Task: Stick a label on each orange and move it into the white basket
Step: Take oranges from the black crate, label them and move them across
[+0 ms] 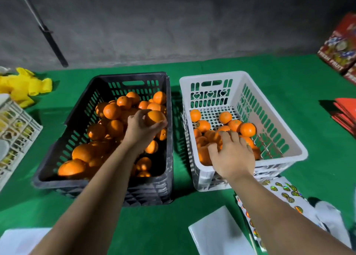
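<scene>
The left hand (141, 128) curls its fingers round an orange (154, 117) over the black crate (107, 181), at its right edge. The label sheet (283, 193) lies nearest the right hand (232, 156), which rests spread, fingers relaxed, on oranges inside the white basket (275, 118).

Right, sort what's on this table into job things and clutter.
Job: orange held by left hand; black crate; white basket; right hand; sticker sheets.
Clutter: yellow cloth; red boxes; red sheets; grey crate.
</scene>
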